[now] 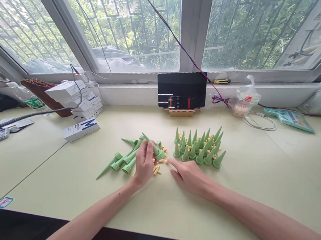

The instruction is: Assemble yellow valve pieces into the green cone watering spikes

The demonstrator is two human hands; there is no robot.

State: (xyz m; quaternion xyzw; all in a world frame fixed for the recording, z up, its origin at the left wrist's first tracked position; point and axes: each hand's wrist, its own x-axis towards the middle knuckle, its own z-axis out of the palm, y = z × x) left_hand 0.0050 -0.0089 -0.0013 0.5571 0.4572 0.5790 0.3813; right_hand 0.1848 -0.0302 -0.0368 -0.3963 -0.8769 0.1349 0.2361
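Observation:
Wrapped round a green plastic watering spike (158,152) is my left hand (145,161), with the spike's wide collar toward the lower right and its point toward the upper left. My right hand (191,175) rests low over the table, its index fingertip at a small yellow plug (167,161) and its thumb apart from the finger. More yellow plugs (156,170) lie scattered beside and partly behind my left hand. Left of it, several loose green spikes (116,164) lie in a pile. On the right, several green spikes (201,157) stand points up in rows, with yellow pieces among them.
A tablet (181,85) with a phone (182,103) before it leans at the back of the table (242,204). White boxes (82,129) stand at left. A bagged cup (244,101), a coiled cable (260,122) and a teal-framed item (292,119) are at back right.

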